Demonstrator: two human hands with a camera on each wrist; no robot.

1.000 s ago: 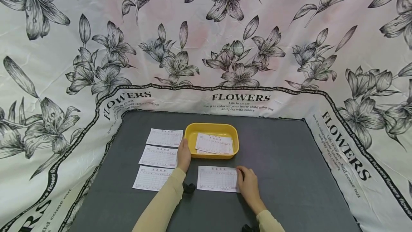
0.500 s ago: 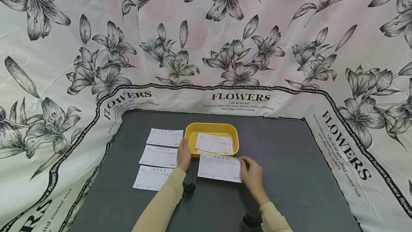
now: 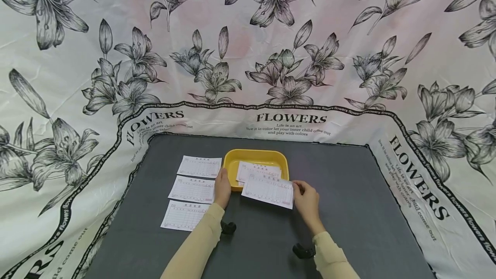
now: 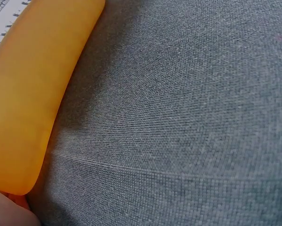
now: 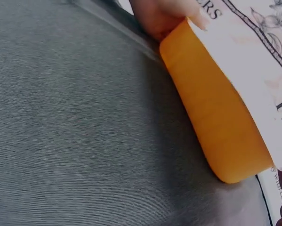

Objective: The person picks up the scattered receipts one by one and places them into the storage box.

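Observation:
My right hand (image 3: 307,203) pinches the right edge of a white printed form slip (image 3: 267,190). The slip slants in the air over the front rim of a yellow tray (image 3: 255,156), hiding part of that rim. Inside the tray lie other printed slips (image 3: 248,168), overlapping. My left hand (image 3: 222,187) grips the tray's left front corner; in the right wrist view, that hand (image 5: 166,16) has a fingertip over the rim. The left wrist view shows the tray's yellow outer wall (image 4: 42,84) and a bit of the left hand (image 4: 11,212).
Three printed slips form a column left of the tray: a far one (image 3: 199,166), a middle one (image 3: 191,189) and a near one (image 3: 182,215), partly behind the left arm. A dark grey cloth (image 3: 360,210) covers the table, and a flower-printed curtain (image 3: 290,76) surrounds it.
The right hand has lifted the slip off the cloth in front of the tray and moved it forward to the tray's front rim. The left hand has stayed at the tray.

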